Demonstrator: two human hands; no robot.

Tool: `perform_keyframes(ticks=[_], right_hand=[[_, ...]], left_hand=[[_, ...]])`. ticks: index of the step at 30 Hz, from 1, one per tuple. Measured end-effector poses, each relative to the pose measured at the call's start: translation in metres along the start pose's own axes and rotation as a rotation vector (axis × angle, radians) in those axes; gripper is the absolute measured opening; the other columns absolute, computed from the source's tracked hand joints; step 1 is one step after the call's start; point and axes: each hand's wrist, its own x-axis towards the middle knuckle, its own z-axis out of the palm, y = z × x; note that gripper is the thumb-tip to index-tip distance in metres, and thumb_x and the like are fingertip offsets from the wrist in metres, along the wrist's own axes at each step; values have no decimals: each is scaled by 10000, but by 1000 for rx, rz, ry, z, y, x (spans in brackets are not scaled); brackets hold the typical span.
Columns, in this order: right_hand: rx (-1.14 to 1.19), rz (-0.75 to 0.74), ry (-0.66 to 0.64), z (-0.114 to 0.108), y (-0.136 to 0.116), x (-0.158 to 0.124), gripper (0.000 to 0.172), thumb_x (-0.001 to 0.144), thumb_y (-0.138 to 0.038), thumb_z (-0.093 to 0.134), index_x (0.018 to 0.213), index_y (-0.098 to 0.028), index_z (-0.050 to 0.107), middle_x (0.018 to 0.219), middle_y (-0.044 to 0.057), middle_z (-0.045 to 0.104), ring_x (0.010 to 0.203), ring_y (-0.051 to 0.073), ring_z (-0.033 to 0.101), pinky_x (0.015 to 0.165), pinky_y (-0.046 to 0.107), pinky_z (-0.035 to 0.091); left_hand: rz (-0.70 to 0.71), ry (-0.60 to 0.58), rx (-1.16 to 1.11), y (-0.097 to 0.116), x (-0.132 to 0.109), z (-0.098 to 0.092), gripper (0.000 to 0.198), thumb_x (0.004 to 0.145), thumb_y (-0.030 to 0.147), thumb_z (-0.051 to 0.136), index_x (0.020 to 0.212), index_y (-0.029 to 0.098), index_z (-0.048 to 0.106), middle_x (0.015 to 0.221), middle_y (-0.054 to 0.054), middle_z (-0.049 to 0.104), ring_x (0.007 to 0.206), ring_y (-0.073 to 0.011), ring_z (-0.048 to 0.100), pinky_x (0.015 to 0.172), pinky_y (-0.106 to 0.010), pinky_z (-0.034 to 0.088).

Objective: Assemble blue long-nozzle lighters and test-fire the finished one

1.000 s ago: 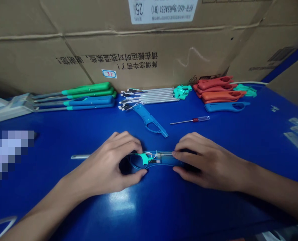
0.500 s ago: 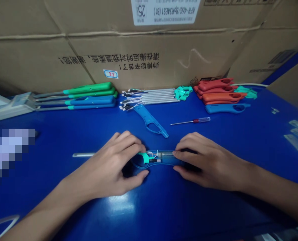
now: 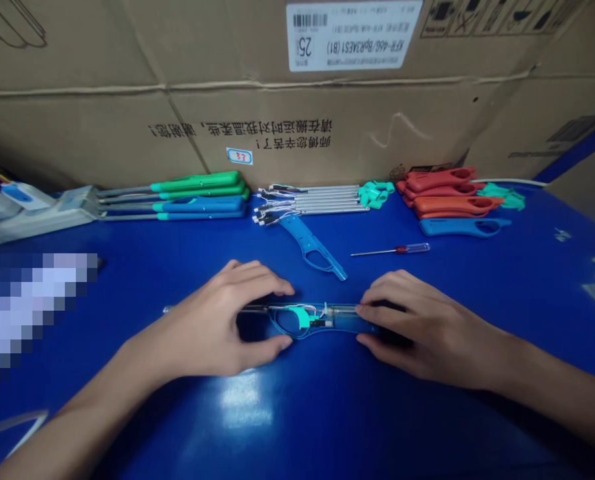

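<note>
A blue lighter half-shell [image 3: 352,323] lies open side up on the table in front of me. Inside it sit a teal trigger [image 3: 302,320], thin wires, a small black part and a clear tube. A metal rod runs from its left end beneath my left hand [image 3: 212,327], whose thumb and fingers are spread around the trigger end. My right hand [image 3: 422,327] grips the shell's right end between thumb and fingers, hiding that end. Beyond my hands lie another blue half-shell [image 3: 305,241] and a screwdriver [image 3: 402,249] with a clear and red handle.
Metal rods with wires [image 3: 327,199] and teal triggers [image 3: 376,193] lie at the back. Red shells [image 3: 440,180] and orange shells [image 3: 452,205] are stacked to their right. Green lighters [image 3: 202,181] lie by a power strip [image 3: 52,210]. A carton [image 3: 202,40] walls the back.
My left fingers have lifted off the trigger area and opened wider. My right hand keeps its hold on the shell's right end. The whole view has shifted slightly.
</note>
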Motion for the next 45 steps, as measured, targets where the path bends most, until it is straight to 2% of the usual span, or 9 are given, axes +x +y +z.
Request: perform_keyframes(ticks=[4,8,13,28,34,37,38,40,45], right_hand=[[-3,5,-1,-1,3,1,164,892,-178,617,1038,-113,654,967,125,637,867,217,566,743,387,482],[-7,3,-1,-2,4,0,155,895,-178,611,1035,-122,649,958,118,639,858,213,571,739,376,476],[-21,18,-12,-2,3,-1,150,898,-187,601,1025,-129,655,956,119,639,861,216,576,745,370,471],[-29,31,-32,-5,4,0,144,894,-224,615,998,-134,657,955,115,642,862,218,574,750,382,473],[-99,66,70,-21,16,25,176,904,-296,607,994,-148,640,944,111,674,901,230,610,801,383,497],[-235,164,-96,-21,20,50,243,909,-317,580,1060,-140,647,981,119,675,937,256,623,816,393,494],[-278,192,-195,-19,20,58,269,893,-347,597,1062,-145,654,974,117,672,900,261,631,772,386,494],[-315,220,-275,-13,19,70,275,873,-381,613,1013,-151,673,886,98,672,767,240,637,648,345,466],[-324,280,-238,-5,14,76,114,855,-226,570,844,-163,666,734,48,674,622,183,611,533,288,373]], left_hand=[[-83,-42,-79,-17,-3,-15,206,783,302,667,977,235,652,972,6,687,859,-169,625,778,-299,487],[-90,-73,-132,-28,-4,-19,109,844,302,628,868,227,703,851,1,699,750,-135,623,684,-246,484],[-38,-55,-146,-26,-3,-15,130,866,233,592,838,229,720,816,-8,711,734,-133,629,675,-244,487],[-14,-32,-76,-24,-2,-13,120,886,266,597,843,234,705,825,8,704,735,-128,624,697,-251,463],[-29,-27,7,-18,-1,-12,95,845,227,586,845,223,681,847,2,695,773,-157,626,718,-278,447],[-14,-2,34,-15,-2,-12,94,836,221,581,852,222,673,850,-2,690,800,-171,629,750,-298,453],[-10,18,36,-14,-3,-12,100,835,227,582,877,220,671,867,-8,691,815,-176,632,763,-304,460],[-11,87,31,-11,-5,-13,149,834,254,588,955,215,666,919,-23,692,840,-183,637,781,-316,476],[5,252,37,-5,-8,-15,209,849,279,570,1024,201,654,929,-42,674,866,-198,624,788,-347,485]])
